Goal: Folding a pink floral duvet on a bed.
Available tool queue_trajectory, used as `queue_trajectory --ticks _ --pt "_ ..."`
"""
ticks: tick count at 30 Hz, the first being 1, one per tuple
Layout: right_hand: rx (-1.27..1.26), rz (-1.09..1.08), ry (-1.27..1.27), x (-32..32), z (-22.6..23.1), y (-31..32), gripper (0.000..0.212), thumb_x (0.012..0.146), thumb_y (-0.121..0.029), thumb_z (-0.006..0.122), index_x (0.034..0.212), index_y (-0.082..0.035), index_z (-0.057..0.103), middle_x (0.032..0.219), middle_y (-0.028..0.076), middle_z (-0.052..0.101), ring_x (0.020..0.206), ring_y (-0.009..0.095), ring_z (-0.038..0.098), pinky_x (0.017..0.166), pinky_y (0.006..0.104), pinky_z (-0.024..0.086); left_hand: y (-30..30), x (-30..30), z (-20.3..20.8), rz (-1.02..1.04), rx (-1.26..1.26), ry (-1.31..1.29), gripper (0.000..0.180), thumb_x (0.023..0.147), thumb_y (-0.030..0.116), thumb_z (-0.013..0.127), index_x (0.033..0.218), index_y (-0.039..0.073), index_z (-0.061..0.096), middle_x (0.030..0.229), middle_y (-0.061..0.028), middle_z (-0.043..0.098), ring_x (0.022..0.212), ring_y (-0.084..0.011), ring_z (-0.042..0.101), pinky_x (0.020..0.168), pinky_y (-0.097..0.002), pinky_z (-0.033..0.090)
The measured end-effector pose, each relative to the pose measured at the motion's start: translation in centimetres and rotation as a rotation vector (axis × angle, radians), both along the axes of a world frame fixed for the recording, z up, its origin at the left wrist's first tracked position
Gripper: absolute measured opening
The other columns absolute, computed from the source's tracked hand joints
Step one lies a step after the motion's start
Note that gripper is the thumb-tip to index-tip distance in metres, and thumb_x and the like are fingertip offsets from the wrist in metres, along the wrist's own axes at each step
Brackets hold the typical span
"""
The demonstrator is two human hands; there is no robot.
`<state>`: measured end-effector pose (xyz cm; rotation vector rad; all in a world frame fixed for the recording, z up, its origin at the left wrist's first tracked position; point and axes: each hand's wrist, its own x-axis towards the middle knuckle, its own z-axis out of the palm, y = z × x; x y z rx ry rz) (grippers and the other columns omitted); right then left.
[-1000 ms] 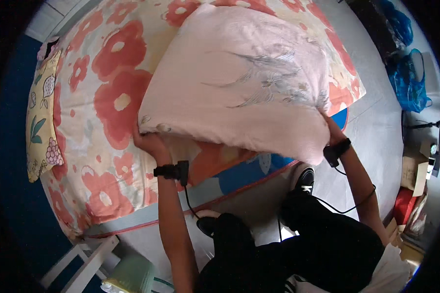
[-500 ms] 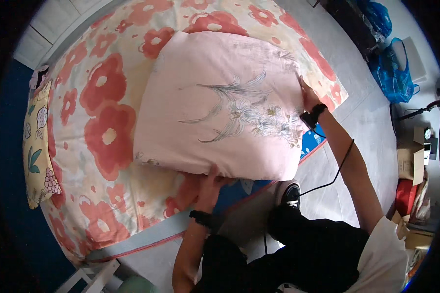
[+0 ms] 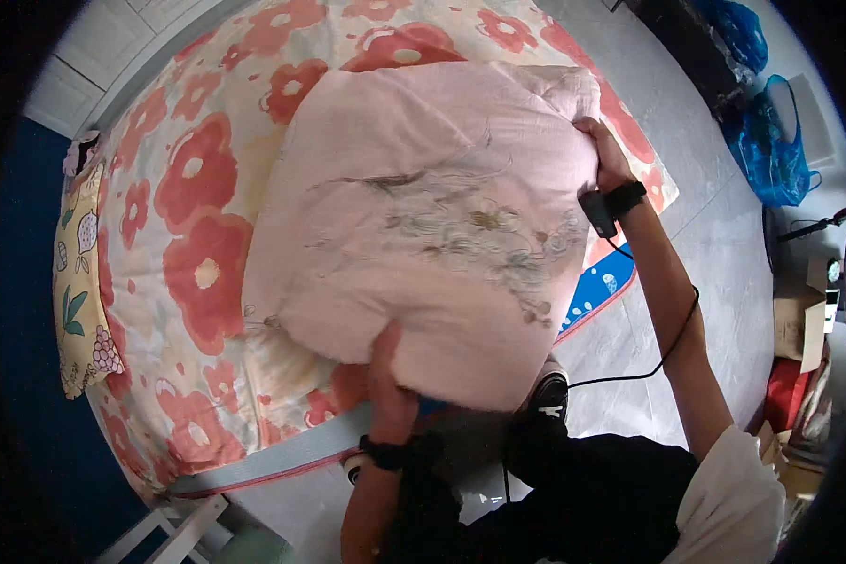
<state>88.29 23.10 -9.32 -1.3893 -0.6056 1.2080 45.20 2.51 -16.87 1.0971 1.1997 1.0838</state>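
A thick folded pink quilt (image 3: 348, 254) with grey line-drawn flowers lies on the bed, its near right corner hanging past the mattress edge. My left hand (image 3: 390, 385) grips its near edge, thumb on top and the other fingers hidden underneath; the cloth puckers there. At the far right side, my right hand (image 3: 609, 155) is closed on the quilt's edge, with part of the fingers tucked out of sight. The printed flowers look smeared by motion. Each wrist wears a black band, and a small dark device with a cable (image 3: 663, 368) sits on the right one.
Under the quilt is a cream bedsheet with red flowers (image 3: 207, 273). A yellow fruit-print pillow (image 3: 80, 291) lies at the left. Blue plastic bags (image 3: 771, 150) and cardboard boxes (image 3: 799, 320) line the right wall. A pale wooden stool (image 3: 179, 531) stands lower left.
The quilt's near side has swung toward me and its near right part now droops over the bed's edge. My right hand has moved slightly farther away; the left stays at the near edge.
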Motion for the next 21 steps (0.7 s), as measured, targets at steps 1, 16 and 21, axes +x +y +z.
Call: queue_trajectory --ticks 1,16,21 --pt "-0.015 -0.019 0.062 0.3 -0.3 -1.2 0.019 0.090 -0.018 0.057 0.102 -0.005 0.064 0.095 0.005 0.065 0.087 0.016 0.063 0.081 0.0307 0.053 0.1 -1.0 1.7 -0.016 -0.007 -0.001 0.045 0.096 0.019 0.060 0.135 -0.001 0.050 0.136 -0.0148 0.053 0.119 -0.0229 0.055 0.104 -0.0358 0.043" --pt "-0.309 0.269 0.405 1.1 -6.9 -2.8 0.045 0.095 -0.038 0.062 0.127 -0.007 0.060 0.127 0.010 0.063 0.116 0.021 0.060 0.099 0.0336 0.049 -9.1 4.6 -0.5 -0.108 -0.769 -0.301 0.071 0.088 0.036 0.075 0.140 0.000 0.045 0.137 -0.0105 0.052 0.124 -0.0231 0.049 0.107 -0.0347 0.038" --pt "-0.015 0.475 -0.176 3.1 -4.1 -4.2 0.051 0.098 -0.035 0.058 0.137 -0.003 0.054 0.136 0.011 0.058 0.126 0.019 0.053 0.108 0.0319 0.040 -9.5 1.3 4.1 0.007 -0.444 -0.399 0.062 0.086 0.031 0.076 0.133 -0.002 0.052 0.129 -0.0095 0.058 0.116 -0.0211 0.055 0.101 -0.0332 0.043"
